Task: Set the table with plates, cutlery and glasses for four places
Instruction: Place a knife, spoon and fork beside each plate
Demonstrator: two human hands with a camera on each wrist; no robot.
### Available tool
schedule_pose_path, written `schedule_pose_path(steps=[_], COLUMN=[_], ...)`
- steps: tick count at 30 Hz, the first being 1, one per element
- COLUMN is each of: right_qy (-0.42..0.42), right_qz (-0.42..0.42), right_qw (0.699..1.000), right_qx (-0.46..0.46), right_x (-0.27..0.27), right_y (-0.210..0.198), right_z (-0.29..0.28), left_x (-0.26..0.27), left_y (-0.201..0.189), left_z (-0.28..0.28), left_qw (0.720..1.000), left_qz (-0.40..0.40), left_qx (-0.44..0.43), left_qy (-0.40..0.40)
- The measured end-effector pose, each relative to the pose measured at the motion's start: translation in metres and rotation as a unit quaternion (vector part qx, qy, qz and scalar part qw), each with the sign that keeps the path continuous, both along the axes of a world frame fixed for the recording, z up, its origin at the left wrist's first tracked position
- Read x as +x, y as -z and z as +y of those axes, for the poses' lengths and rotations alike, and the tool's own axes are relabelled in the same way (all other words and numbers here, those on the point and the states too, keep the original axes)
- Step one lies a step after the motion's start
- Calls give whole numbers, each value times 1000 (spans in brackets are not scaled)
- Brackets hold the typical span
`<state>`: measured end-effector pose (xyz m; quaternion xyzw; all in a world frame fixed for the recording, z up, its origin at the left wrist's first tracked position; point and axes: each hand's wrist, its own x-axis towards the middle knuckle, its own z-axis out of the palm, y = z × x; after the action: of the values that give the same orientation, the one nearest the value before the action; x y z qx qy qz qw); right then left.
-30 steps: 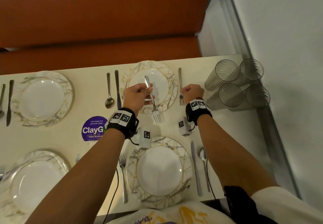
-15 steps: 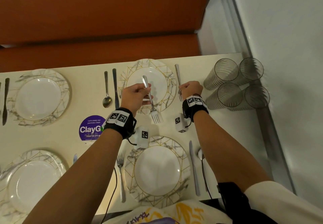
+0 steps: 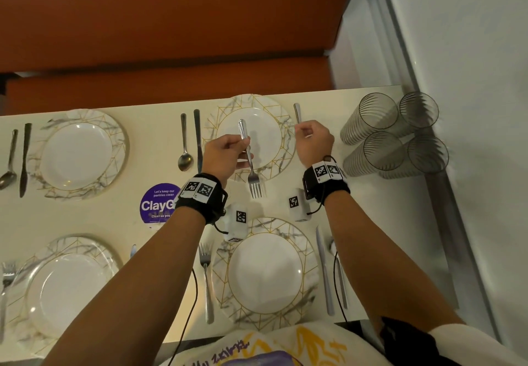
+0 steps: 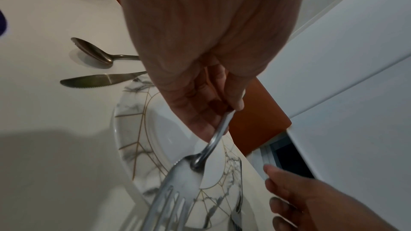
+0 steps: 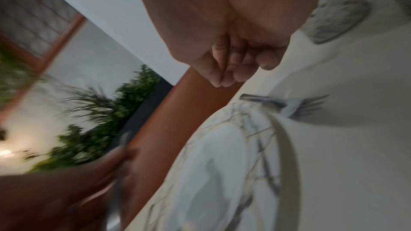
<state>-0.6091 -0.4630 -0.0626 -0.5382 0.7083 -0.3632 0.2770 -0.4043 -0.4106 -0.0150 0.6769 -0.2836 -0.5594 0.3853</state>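
Cream counter, orange bench behind; left hand fingers pinch fork; right hand curled, hides second fork; grip unclear.

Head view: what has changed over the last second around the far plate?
The right hand edged a little toward the far edge along the table fork beside the far plate, now hiding its tines. That fork lies flat, and the curled fingers hold nothing. Unchanged: the left hand still pinches the second fork above that plate, and the glasses stay put.
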Motion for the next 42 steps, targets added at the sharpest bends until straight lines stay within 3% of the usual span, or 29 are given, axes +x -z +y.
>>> schedule_pose_path(steps=[2,7,13,23,30,35,42], right_qy=[-50,-192,-277,-285,-211,-182,-155], right_qz=[-20,-48,-54,-37,-17,35,72], right_qw=[998,978,955,953,970,966,956], right_qx=[-12,72,94,95,117,180,237], right_x=[20,82,155,289,353,379,390], right_y=[-6,-12,-4,-8,7,24,35], right_z=[13,52,97,118,90,68,51], left_x=[6,35,102,238,311,345,350], left_y=[1,5,5,9,23,42,57], left_z=[5,23,47,85,121,140,150], left_qw=[1000,999,996,998,992,982,957], left_qz=[-5,-22,-25,-36,-119,-164,-236], left_qx=[-8,-31,-52,-12,25,44,42], left_qy=[0,-21,-61,-48,26,85,163])
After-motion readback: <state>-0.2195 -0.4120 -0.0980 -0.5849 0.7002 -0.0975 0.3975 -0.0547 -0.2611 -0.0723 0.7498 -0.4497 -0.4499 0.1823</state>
